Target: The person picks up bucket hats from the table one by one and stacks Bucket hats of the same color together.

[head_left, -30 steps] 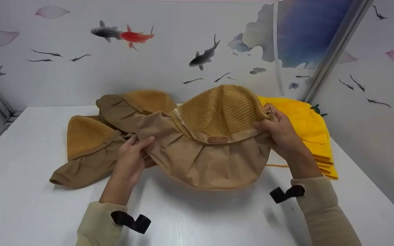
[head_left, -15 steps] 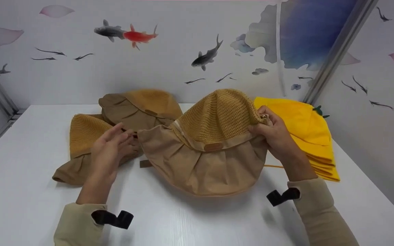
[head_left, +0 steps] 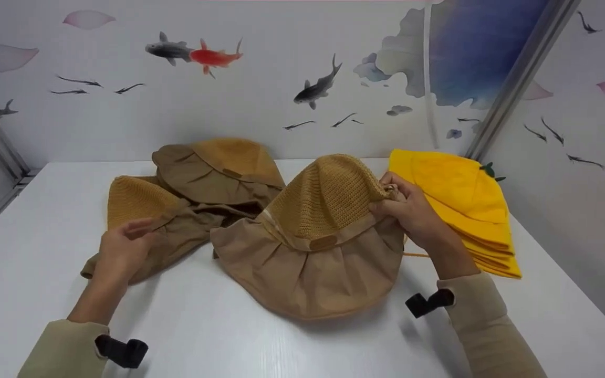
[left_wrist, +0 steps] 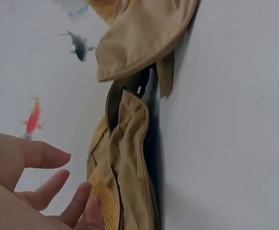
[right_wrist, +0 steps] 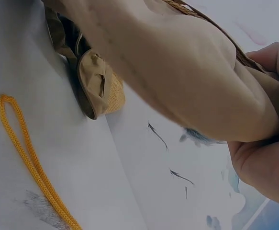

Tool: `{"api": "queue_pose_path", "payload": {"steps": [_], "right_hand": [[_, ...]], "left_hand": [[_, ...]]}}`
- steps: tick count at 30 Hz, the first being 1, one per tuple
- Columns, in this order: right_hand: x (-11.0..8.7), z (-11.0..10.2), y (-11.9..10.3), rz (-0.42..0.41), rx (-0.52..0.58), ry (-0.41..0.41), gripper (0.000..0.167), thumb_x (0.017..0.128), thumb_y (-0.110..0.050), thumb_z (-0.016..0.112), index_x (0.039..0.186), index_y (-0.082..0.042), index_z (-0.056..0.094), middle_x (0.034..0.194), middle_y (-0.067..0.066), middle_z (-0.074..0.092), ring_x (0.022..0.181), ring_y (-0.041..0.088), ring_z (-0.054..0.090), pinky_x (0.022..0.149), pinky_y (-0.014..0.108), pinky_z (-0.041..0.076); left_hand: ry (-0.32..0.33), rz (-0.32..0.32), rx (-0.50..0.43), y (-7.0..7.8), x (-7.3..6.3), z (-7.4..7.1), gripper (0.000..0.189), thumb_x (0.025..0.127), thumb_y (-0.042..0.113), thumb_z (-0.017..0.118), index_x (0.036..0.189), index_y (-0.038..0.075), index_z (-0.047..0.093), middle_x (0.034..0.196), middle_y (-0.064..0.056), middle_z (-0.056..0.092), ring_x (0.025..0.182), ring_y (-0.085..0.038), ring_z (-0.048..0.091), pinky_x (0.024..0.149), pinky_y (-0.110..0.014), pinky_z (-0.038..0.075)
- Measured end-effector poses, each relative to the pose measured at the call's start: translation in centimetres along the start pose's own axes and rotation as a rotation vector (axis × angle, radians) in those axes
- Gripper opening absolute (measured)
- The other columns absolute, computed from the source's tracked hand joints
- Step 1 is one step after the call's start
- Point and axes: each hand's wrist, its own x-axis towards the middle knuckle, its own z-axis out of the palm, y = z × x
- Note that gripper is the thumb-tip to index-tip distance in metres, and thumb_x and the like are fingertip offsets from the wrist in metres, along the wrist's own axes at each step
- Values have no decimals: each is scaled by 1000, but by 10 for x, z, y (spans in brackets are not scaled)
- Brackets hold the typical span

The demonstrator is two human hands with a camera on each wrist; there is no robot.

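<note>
A sun hat [head_left: 308, 262] with a woven straw-coloured crown, a pleated tan fabric brim and a small brown label is held up over the table. My right hand [head_left: 405, 207] grips it at the right side, where crown meets brim. In the right wrist view its brim [right_wrist: 177, 72] fills much of the picture. My left hand [head_left: 126, 249] is off that hat, fingers loosely bent and holding nothing. It hovers over a darker brown hat of the same kind [head_left: 139, 202] on the left. Behind lies another such brown hat [head_left: 213, 170].
A stack of yellow hats [head_left: 460, 205] with a small green leaf trim stands at the right. From it an orange-yellow cord [right_wrist: 24, 139] trails onto the white table [head_left: 260, 352]. A wall with painted fish closes off the back.
My left hand has let go of the tan hat's brim and moved left over the brown hat. My right hand has lowered the tan hat slightly, shifting it left.
</note>
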Motion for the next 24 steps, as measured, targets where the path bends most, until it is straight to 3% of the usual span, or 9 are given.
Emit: {"api": "queue_pose_path", "payload": {"steps": [7,12,18,24], "right_hand": [[2,-1,2,-1,-19,-7,24,84,5,65,86,-16,53,78,-3,50,79,12,51,63,22,40],[2,-3,4,14,-32,-5,23,84,4,66,87,-15,53,81,-3,51,82,13,52,66,23,42],[1,-6,5,30,-68,6,22,84,3,67,87,-16,55,81,-3,52,82,13,52,66,23,43],[2,-6,6,46,-105,10,21,84,1,68,88,-16,56,82,-3,53,84,13,53,69,22,45]], "left_hand": [[57,-78,24,-15,11,-22,55,100,19,53,151,2,38,154,-28,38,141,-44,38,115,-52,39],[87,-99,142,-24,21,-39,65,98,21,53,153,-4,29,154,-36,31,139,-50,37,111,-57,41],[-26,-92,314,-34,29,-50,81,98,29,53,151,-16,12,149,-45,24,136,-56,32,111,-61,38],[-115,-74,394,-43,36,-50,102,96,43,61,146,-25,5,147,-50,18,135,-57,30,114,-64,32]]}}
